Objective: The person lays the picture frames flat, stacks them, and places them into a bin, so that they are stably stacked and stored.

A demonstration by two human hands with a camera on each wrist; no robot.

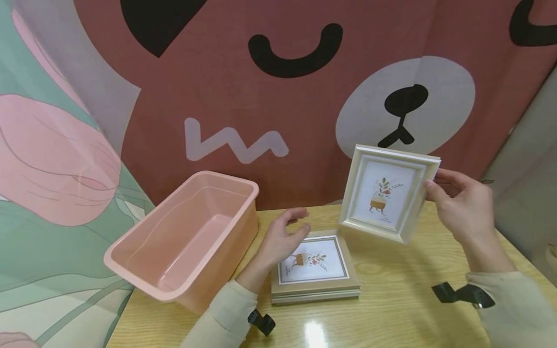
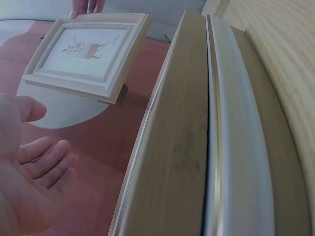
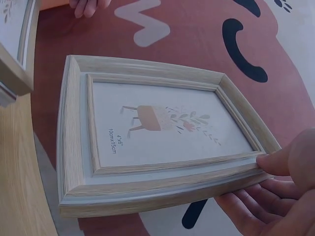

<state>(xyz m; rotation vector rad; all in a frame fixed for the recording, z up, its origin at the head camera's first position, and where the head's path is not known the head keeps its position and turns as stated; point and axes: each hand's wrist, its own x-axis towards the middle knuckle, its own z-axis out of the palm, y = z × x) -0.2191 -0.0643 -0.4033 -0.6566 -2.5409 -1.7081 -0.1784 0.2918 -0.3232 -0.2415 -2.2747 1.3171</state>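
Note:
My right hand [image 1: 465, 205] grips a pale wood picture frame [image 1: 389, 193] by its right edge, thumb on the front and fingers behind. The frame is held up off the table, its plant-in-a-pot print facing me. In the right wrist view the thumb [image 3: 278, 162] presses the frame's border. My left hand [image 1: 285, 237] hovers over the left side of a stack of picture frames [image 1: 315, 292], fingers relaxed and holding nothing. The top frame of that stack carries a similar print, turned sideways. In the left wrist view the stack's edges [image 2: 172, 137] fill the middle.
A pink plastic bin [image 1: 180, 290] stands on the table to the left of the stack, and its visible inside holds nothing. The wooden table [image 1: 391, 299] backs onto a cloth [image 1: 226, 87] printed with a bear's face. Black straps [image 1: 463, 295] hang at both sleeves.

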